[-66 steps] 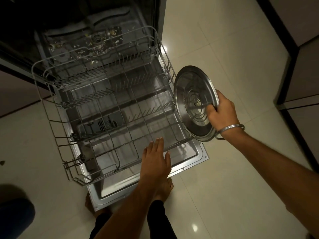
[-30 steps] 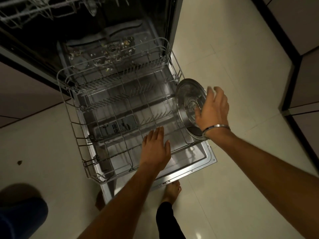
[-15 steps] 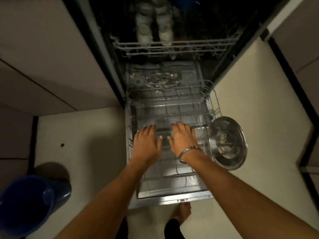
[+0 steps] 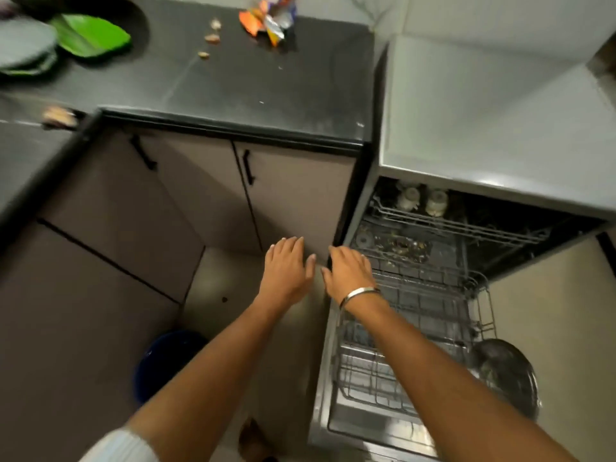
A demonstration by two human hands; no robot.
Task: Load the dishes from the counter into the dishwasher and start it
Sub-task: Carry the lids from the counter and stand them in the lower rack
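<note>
One steel lid (image 4: 506, 375) is loaded so far, propped on edge at the 4 o'clock corner of the lower rack (image 4: 416, 328), probably so water drains off. Both hands are free, fingers spread, no grip on anything: left hand (image 4: 286, 271), right hand (image 4: 350, 271). Green plates (image 4: 90, 36) wait on the surface (image 4: 250, 85) at 11 o'clock, likely next.

One head-worn wide-angle view looks steeply down over the counter (image 4: 233, 85) and open dishwasher (image 4: 416, 328).
</note>
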